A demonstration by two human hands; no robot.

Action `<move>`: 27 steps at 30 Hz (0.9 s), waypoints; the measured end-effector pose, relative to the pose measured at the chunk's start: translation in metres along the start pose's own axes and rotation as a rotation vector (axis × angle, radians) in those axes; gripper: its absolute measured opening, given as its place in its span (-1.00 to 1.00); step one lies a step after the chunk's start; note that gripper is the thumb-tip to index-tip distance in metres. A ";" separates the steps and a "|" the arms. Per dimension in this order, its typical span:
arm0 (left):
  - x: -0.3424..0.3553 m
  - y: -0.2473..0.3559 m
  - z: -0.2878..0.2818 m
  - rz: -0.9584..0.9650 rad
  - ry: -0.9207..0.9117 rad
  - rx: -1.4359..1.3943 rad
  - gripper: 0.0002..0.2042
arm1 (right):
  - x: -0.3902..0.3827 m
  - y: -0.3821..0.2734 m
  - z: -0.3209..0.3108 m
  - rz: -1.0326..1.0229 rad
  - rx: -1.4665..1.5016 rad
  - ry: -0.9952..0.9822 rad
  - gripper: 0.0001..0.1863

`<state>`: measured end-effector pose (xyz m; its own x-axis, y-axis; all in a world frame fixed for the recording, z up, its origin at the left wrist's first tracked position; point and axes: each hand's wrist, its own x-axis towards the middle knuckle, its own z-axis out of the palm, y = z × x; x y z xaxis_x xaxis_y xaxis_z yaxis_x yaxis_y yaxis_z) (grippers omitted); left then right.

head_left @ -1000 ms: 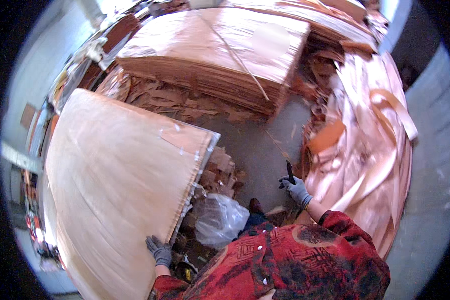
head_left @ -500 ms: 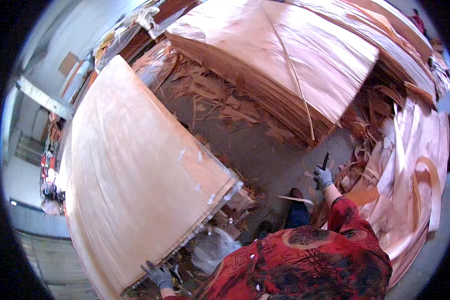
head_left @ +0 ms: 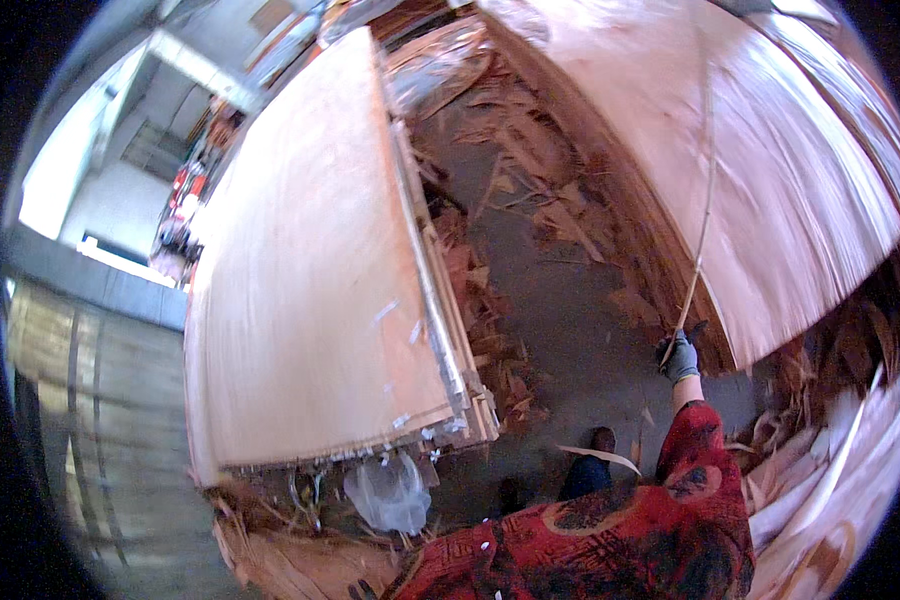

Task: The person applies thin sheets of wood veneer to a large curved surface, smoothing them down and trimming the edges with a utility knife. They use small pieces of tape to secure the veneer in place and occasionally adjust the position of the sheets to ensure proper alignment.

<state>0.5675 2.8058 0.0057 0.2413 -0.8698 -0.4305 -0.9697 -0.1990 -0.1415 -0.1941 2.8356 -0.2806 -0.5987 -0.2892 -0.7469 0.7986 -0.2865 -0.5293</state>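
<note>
My right hand (head_left: 678,357), in a grey glove, is closed at the near end of a thin wood strip (head_left: 707,190). The strip lies lengthwise over a tall stack of pale veneer sheets (head_left: 790,210) on the right. A small dark tool shows blurred beside these fingers. Of my left hand (head_left: 360,591), only what look like dark glove fingertips show at the bottom edge; their grip is hidden. Ahead on the left is another stack of veneer sheets (head_left: 300,280), with small white tape pieces along its near right corner.
Broken veneer scraps (head_left: 560,215) litter the floor between the stacks. A clear plastic bag (head_left: 390,492) hangs or lies by the left stack's near edge. Crumpled veneer sheets (head_left: 840,480) are piled at the right. A curved light strip (head_left: 600,457) lies by my feet.
The view has swung to the right. My right hand has reached forward to the strip's end at the right stack. My left hand has left the left stack's near edge, dropping almost out of view.
</note>
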 end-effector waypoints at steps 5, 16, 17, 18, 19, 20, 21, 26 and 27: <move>-0.046 -0.047 0.032 -0.104 -0.082 -0.079 -0.28 | -0.065 0.019 0.058 0.020 0.146 -0.386 -0.76; -0.030 -0.196 0.118 -0.144 -0.162 -0.212 -0.30 | -0.124 0.042 0.046 -0.821 -1.013 0.357 -0.49; -0.023 -0.212 0.129 -0.128 -0.151 -0.219 -0.30 | -0.142 0.056 0.057 -0.858 -1.091 0.372 -0.51; -0.014 -0.228 0.140 -0.099 -0.136 -0.217 -0.30 | -0.161 0.072 0.068 -0.895 -1.170 0.386 -0.53; -0.004 -0.245 0.161 -0.040 -0.097 -0.182 -0.30 | -0.181 0.085 0.082 -0.936 -1.251 0.394 -0.55; 0.014 -0.264 0.178 0.061 -0.019 -0.083 -0.30 | -0.202 0.103 0.094 -0.935 -1.214 0.366 -0.57; 0.035 -0.273 0.190 0.184 0.118 0.101 -0.30 | -0.228 0.126 0.103 -0.933 -1.196 0.327 -0.58; 0.139 -0.232 0.059 0.043 0.429 -0.454 -0.35 | -0.337 0.189 0.154 -0.911 -0.984 -0.051 -0.68; 0.158 -0.230 0.040 0.071 0.510 -0.509 -0.32 | -0.351 0.198 0.166 -0.896 -0.917 -0.166 -0.70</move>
<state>0.8300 2.7320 -0.0657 0.2504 -0.9661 0.0637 -0.9096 -0.2122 0.3572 0.1639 2.7288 -0.0561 -0.8917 -0.4514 0.0330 -0.1717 0.2701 -0.9474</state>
